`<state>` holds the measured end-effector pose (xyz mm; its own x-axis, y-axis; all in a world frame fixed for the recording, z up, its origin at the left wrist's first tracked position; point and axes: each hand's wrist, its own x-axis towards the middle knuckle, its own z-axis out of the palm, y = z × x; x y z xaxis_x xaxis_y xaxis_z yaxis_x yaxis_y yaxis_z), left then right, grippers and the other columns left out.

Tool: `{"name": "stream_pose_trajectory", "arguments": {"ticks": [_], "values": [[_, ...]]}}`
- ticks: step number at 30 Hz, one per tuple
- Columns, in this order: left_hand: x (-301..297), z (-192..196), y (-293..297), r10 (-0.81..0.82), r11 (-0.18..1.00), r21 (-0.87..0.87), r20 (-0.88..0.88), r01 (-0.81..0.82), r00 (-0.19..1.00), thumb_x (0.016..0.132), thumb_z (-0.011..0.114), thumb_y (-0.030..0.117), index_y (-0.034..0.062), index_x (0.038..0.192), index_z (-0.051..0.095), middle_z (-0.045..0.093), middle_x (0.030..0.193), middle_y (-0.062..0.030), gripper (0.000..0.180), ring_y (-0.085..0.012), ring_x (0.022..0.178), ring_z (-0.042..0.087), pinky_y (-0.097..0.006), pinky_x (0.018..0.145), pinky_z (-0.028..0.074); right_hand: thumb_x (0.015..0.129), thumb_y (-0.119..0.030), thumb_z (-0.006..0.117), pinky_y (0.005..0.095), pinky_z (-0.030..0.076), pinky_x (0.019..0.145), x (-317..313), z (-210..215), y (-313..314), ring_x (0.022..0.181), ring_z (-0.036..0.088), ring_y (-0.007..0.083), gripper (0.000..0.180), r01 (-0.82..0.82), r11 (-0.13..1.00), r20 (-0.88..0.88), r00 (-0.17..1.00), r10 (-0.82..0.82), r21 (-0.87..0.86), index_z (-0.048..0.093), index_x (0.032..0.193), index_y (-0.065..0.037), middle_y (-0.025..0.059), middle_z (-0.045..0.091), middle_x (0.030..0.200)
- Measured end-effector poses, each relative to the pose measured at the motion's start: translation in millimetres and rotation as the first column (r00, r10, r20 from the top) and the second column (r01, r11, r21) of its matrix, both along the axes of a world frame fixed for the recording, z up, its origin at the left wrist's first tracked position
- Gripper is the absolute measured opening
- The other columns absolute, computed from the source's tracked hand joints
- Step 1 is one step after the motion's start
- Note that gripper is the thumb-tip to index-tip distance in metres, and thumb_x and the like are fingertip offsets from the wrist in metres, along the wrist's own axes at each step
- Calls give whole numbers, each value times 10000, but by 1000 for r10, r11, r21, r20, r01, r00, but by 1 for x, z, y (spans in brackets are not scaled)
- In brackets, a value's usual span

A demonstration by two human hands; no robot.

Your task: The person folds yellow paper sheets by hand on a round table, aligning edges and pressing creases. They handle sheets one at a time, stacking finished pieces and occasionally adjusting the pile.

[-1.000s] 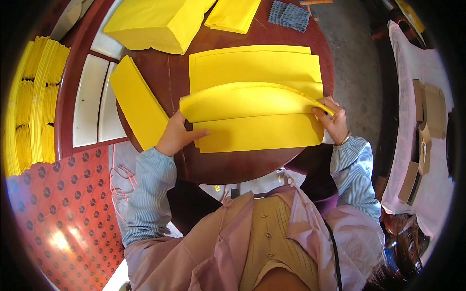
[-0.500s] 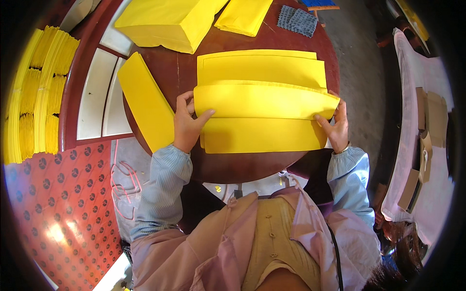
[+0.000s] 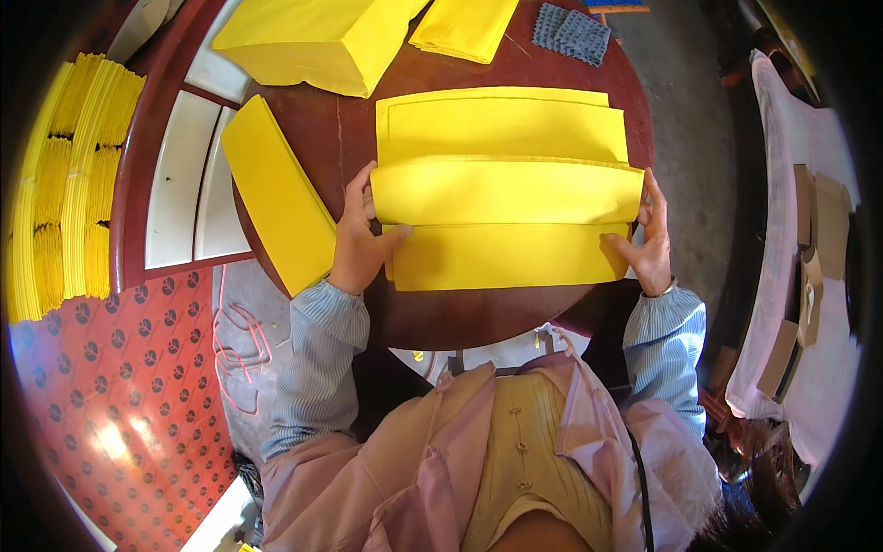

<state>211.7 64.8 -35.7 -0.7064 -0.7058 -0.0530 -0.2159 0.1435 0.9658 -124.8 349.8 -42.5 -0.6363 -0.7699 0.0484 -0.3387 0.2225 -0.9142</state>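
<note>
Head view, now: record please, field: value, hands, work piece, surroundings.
left hand: thumb and fingers spread, at left end of folded yellow sheet
right hand: likewise, at right end
beyond it: more yellow sheets
surface: round dark-red table
table left: slanted yellow stack
table far side: big yellow pile, smaller yellow stack, grey textured pads
</note>
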Motion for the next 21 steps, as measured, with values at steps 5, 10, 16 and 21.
{"name": "stream_pose_trajectory", "arguments": {"ticks": [5,10,16,21], "values": [[-5,-5,5,98,995,34,-40,-97,994,897,800,16,-33,1572,276,651,1416,-224,856,-271,1327,642,-382,1181,437,875,-144,863,498,397,1248,-5,-1,-2,1307,646,323,1011,-19,998,-23,1000,20,59,251,1679,-169,152,711,1292],[-11,-10,10,246,968,43,-13,-246,969,902,801,34,-28,1545,298,759,1178,-202,819,-255,1206,707,-401,1235,377,992,-152,751,457,516,1145,7,-3,-4,1196,695,318,809,170,972,-10,985,-171,163,289,1657,-175,152,695,1223],[-12,-12,10,273,950,-171,53,-261,960,870,829,37,-10,1561,303,787,1002,-156,870,-279,1203,702,-409,1247,366,967,-114,755,433,534,1117,13,-1,-8,1126,703,292,810,205,965,-88,977,-193,164,306,1640,-160,134,678,1189],[-13,-11,10,303,935,-217,72,-282,950,847,832,29,-11,1568,319,776,917,-116,885,-263,1177,705,-400,1220,416,936,-91,773,412,543,1093,17,2,-13,1089,706,273,831,234,957,-129,968,-213,174,316,1628,-143,132,698,1110]]}}
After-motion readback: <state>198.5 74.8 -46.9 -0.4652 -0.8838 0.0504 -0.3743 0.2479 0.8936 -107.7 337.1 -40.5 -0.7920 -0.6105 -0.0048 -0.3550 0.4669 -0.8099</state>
